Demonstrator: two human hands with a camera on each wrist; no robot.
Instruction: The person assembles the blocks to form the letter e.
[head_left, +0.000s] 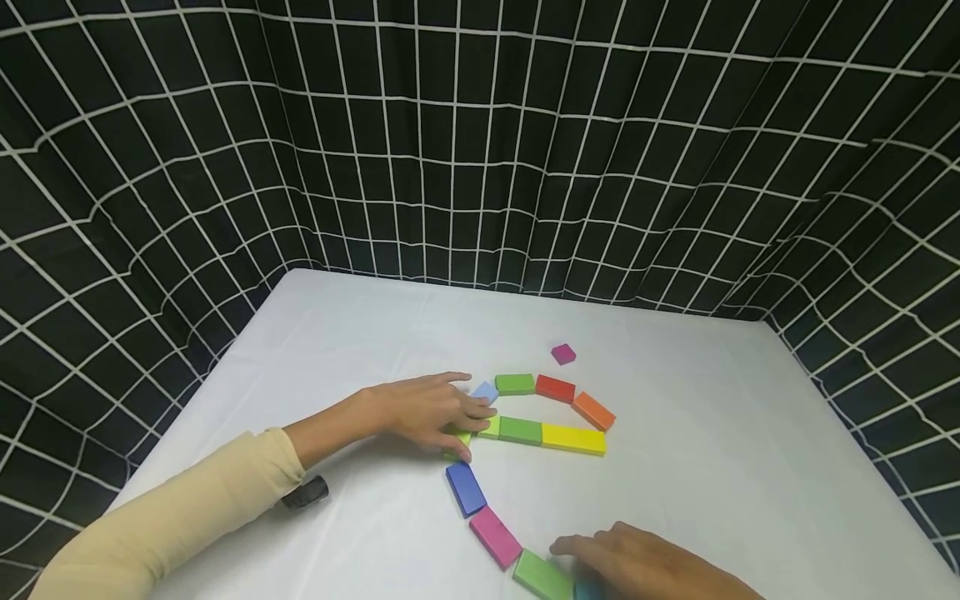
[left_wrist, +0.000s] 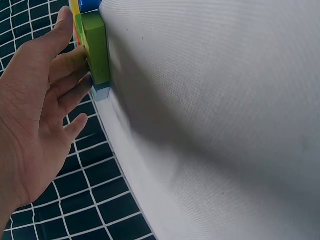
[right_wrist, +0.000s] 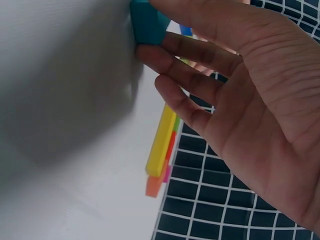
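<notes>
A chain of flat coloured blocks lies on the white table [head_left: 360, 350]. My left hand [head_left: 423, 412] rests flat with straight fingers against a lime green block [head_left: 457, 437], beside a light blue block [head_left: 485, 391]. In the left wrist view those fingertips [left_wrist: 75, 60] touch the green block [left_wrist: 95, 47], with the light blue block [left_wrist: 101, 92] just past it. My right hand [head_left: 645, 567] lies at the near edge, its fingers [right_wrist: 165, 55] touching a teal block [right_wrist: 147, 22] next to a green block [head_left: 542, 575]. Neither hand grips anything.
The chain also holds a blue block [head_left: 466, 487], pink block [head_left: 495, 536], yellow block [head_left: 573, 438], orange block [head_left: 593, 410], red block [head_left: 555, 388] and green block [head_left: 514, 383]. A small magenta block [head_left: 563, 353] lies apart behind them. Black gridded curtain [head_left: 480, 150] surrounds the table.
</notes>
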